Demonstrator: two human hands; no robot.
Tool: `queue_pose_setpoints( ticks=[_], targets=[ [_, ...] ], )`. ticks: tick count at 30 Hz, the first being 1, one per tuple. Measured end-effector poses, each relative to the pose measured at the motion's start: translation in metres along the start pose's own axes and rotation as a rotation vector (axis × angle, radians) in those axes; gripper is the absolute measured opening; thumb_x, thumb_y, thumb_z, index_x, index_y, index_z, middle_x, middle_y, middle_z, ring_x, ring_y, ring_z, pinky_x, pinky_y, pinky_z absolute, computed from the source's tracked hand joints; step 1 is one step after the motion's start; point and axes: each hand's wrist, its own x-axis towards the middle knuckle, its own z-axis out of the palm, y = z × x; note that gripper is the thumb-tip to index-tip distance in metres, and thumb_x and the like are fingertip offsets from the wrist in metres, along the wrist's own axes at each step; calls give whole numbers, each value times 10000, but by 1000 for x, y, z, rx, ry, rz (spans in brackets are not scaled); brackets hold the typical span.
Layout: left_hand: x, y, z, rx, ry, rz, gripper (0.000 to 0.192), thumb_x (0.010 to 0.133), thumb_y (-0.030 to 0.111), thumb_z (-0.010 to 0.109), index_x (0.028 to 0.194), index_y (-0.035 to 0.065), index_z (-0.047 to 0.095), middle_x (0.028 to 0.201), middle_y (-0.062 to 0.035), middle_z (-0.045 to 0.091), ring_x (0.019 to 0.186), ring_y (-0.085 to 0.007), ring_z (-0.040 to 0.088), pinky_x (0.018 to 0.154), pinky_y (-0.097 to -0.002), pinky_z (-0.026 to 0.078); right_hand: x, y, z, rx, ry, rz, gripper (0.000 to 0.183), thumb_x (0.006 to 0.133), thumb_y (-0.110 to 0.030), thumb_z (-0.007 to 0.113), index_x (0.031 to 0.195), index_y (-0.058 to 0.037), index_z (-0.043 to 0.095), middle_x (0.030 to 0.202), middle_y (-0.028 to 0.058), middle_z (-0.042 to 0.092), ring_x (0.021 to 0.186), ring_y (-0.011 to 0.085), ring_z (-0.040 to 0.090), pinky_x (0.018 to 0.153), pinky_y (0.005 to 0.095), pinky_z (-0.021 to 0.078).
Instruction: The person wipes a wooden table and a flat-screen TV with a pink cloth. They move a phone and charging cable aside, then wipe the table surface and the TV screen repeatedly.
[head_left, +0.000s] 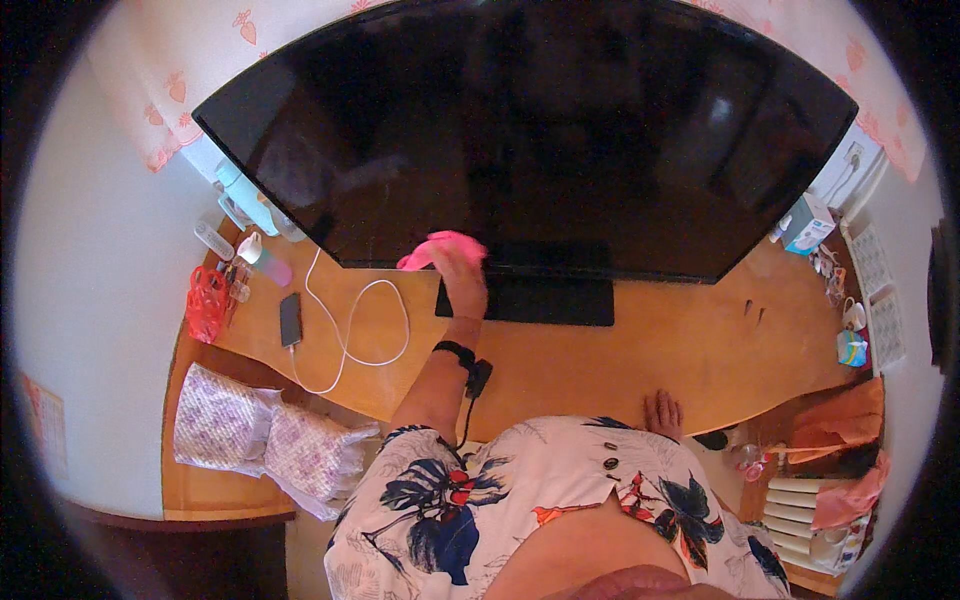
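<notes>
My left hand (459, 276) presses a bright pink cloth (448, 246) against the lower edge of a large black flat-screen television (517, 142). Its fingers lie over the cloth and partly hide it. Under the screen, the black television stand (559, 301) rests on a wooden desk (570, 375). My right hand (664, 412) lies palm down on the desk's front edge, fingers slightly spread and holding nothing. A black strap with a small device (478, 377) and a cable circles my left wrist.
On the left are a smartphone (290, 320) on a white charging cable (405, 315), a drink bottle (264, 259), a light-blue jug (244, 196) and a red plastic bag (205, 301). A box (808, 223), a cup (853, 313) and a small packet (852, 349) line the right side.
</notes>
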Motion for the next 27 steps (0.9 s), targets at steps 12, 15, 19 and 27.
queue_pose_setpoints(
  ticks=[12,15,19,27],
  targets=[
    [177,41,-80,-190,590,86,566,949,181,506,1417,-56,293,1483,-322,193,1376,-492,162,1117,-546,155,-3,6,13,-125,96,-63,687,815,-439,597,1387,-96,430,1470,213,323,1348,392,311,1101,538,226],
    [172,88,-78,-97,391,204,571,903,185,533,1414,11,346,1470,-327,212,1355,-535,168,1098,-598,150,-2,1,1,9,46,-13,680,818,-422,603,1378,-76,436,1477,212,311,1348,390,310,1105,534,222],
    [101,96,-39,-63,192,321,583,869,153,547,1405,24,359,1472,-333,179,1332,-578,154,1082,-646,133,1,-4,-14,5,-69,18,649,833,-388,586,1385,-82,433,1486,207,299,1355,377,304,1112,525,212],
    [-18,48,11,-345,-96,-185,710,901,23,533,1467,-27,106,1496,-341,-43,1397,-479,61,1148,-461,122,5,-6,-13,40,-89,51,663,857,-447,533,1416,-118,396,1481,200,308,1370,373,280,1122,524,184]
  ],
)
